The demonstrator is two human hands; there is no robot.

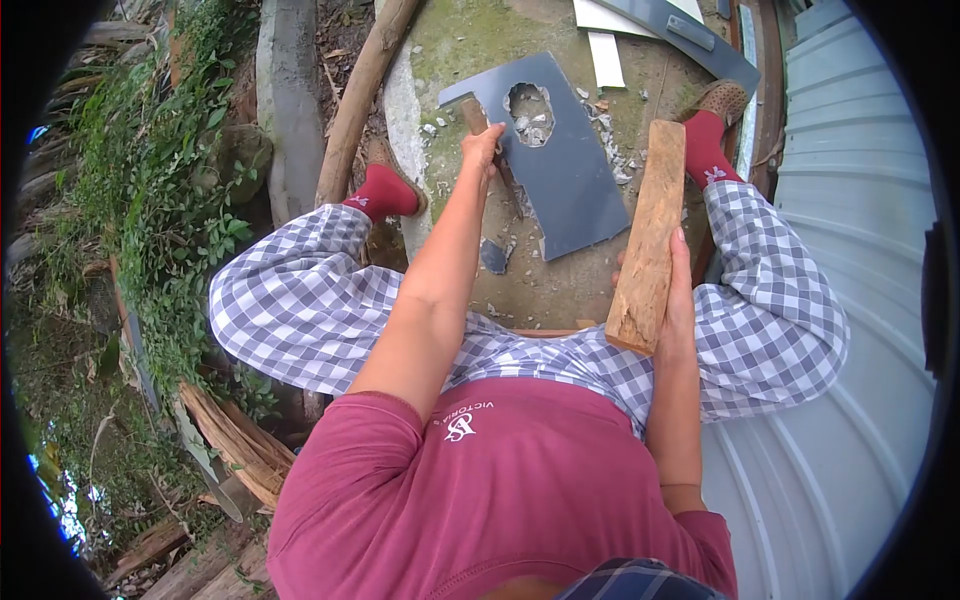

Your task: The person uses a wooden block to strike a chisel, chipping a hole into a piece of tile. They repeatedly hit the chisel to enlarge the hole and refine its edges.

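Note:
I sit with my legs apart over a concrete slab [470, 40]. On it lies a dark grey tile [575, 175] with a rough broken hole [530, 112] near its far end. My left hand [483, 148] is shut on the wooden handle of a tool [473, 113] that rests at the tile's left edge. What kind of tool head it has is hidden by my arm. My right hand [680, 285] grips a thick wooden block [650, 225] from underneath and holds it lengthwise above the tile's right side.
Grey chips [612, 150] lie scattered around the hole. More tile pieces [640, 20] lie at the far end. A log [355, 100] and greenery [160, 200] border the left, corrugated metal sheeting [860, 250] the right. Split wood [240, 450] lies at lower left.

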